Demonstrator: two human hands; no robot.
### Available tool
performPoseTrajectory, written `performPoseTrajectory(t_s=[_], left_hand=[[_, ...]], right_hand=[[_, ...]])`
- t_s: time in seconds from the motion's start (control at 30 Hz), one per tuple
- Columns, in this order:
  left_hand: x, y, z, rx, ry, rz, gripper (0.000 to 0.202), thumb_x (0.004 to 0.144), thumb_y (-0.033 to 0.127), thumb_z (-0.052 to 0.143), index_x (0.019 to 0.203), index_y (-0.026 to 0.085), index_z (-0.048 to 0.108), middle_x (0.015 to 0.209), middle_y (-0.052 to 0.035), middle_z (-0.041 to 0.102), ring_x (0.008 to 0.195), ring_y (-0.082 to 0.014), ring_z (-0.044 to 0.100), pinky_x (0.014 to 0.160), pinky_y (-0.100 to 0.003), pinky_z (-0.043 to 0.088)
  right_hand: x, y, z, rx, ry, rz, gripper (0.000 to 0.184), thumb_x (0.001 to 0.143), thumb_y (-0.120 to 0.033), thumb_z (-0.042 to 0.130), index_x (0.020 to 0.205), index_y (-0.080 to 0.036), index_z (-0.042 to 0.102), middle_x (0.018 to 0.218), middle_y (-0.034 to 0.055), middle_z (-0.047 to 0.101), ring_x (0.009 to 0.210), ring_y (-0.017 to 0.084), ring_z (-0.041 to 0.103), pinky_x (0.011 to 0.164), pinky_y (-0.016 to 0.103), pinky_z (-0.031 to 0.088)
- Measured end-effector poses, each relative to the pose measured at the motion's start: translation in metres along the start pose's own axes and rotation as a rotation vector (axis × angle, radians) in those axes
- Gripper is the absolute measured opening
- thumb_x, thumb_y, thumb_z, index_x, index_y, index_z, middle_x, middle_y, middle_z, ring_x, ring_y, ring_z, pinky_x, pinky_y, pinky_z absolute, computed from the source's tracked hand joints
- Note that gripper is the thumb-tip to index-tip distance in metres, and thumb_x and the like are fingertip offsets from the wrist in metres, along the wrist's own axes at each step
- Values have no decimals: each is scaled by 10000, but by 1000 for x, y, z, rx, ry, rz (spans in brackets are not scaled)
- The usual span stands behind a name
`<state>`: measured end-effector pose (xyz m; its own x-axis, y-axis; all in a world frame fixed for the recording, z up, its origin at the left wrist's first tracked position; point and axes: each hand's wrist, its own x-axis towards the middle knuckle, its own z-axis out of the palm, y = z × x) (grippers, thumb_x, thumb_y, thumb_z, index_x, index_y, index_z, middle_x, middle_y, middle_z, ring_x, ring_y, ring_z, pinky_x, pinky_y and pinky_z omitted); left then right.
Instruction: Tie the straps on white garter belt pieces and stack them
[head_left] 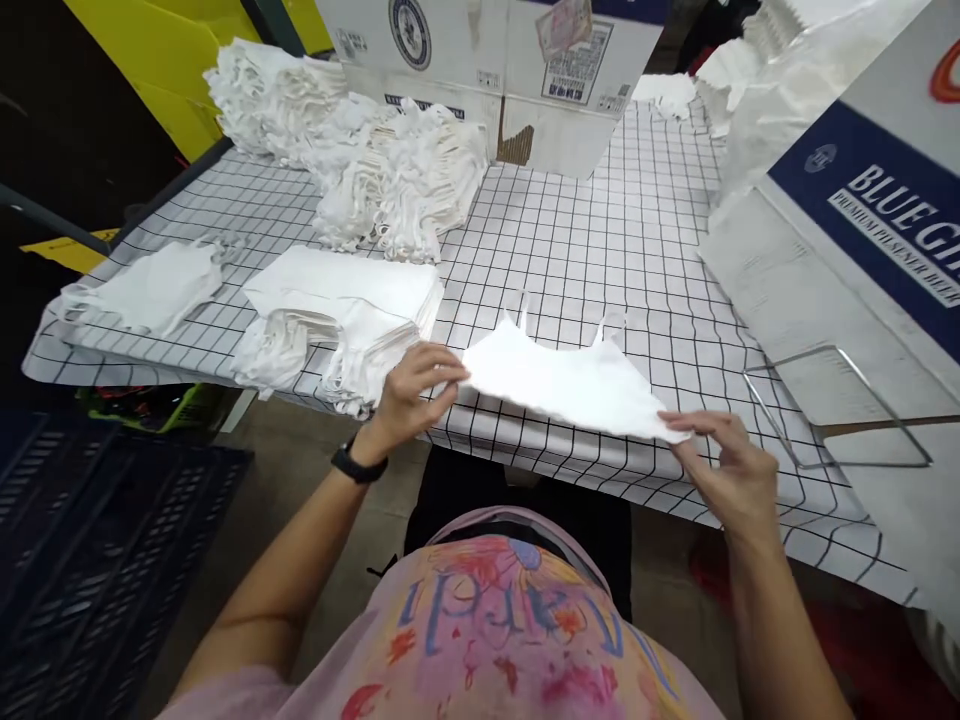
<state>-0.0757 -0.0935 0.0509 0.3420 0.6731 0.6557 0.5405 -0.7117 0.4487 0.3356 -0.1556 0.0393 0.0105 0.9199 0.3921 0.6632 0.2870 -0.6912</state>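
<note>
A garment packing workshop: white cloth stacks [405, 190] and cartons [525, 70] crowd a grid-covered table [600, 230].

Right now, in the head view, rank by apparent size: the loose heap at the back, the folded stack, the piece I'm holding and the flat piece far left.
1. Loose heap, largest though farthest.
2. Folded stack and held white piece: too alike to rank.
3. Flat piece far left, smallest.

table: white cover with black grid [585, 230], fills mid-view
floor: dull brown [300, 480], below the near edge
far end: cardboard boxes [517, 90]
left: yellow panel [187, 70]; dark plastic crate [90, 570]
</note>
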Motion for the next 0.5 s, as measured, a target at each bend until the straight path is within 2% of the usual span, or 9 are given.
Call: performPoseTrajectory(t_s=[0.07, 0.17, 0.33, 0.5], left_hand=[[-27, 9, 4, 11, -44, -39, 225, 878, 89, 663, 1026, 233, 751, 951, -37, 772, 933, -205, 686, 831, -414, 589], [-48, 22, 8, 38, -81, -79, 267, 876, 51, 640, 1051, 234, 722, 938, -37, 772, 851, -186, 654, 788, -384, 558], [-60, 25, 17, 86, -109, -83, 306, 874, 35, 631, 1103, 230, 682, 989, -51, 766, 864, -189, 668, 791, -377, 549], [-66, 23, 21, 120, -133, -76, 341, 870, 49, 643, 1157, 233, 659, 1009, -65, 746, 919, -216, 680, 836, -405, 554]], right_hand=[[-27, 9, 5, 40, -47, 57, 69, 905, -226, 708, 958, -258, 738, 1028, 44, 784, 947, 218, 700, 788, 381, 562], [-49, 10, 8, 90, -64, 150, 60, 912, -203, 708, 949, -246, 727, 1046, 52, 781, 942, 215, 721, 811, 371, 560], [-52, 6, 11, 101, -65, 120, 108, 891, -161, 726, 963, -241, 734, 1074, 59, 776, 995, 237, 737, 926, 418, 564], [-50, 5, 10, 57, -71, 76, 157, 888, -120, 711, 982, -243, 737, 1095, 60, 776, 1006, 241, 739, 936, 438, 570]])
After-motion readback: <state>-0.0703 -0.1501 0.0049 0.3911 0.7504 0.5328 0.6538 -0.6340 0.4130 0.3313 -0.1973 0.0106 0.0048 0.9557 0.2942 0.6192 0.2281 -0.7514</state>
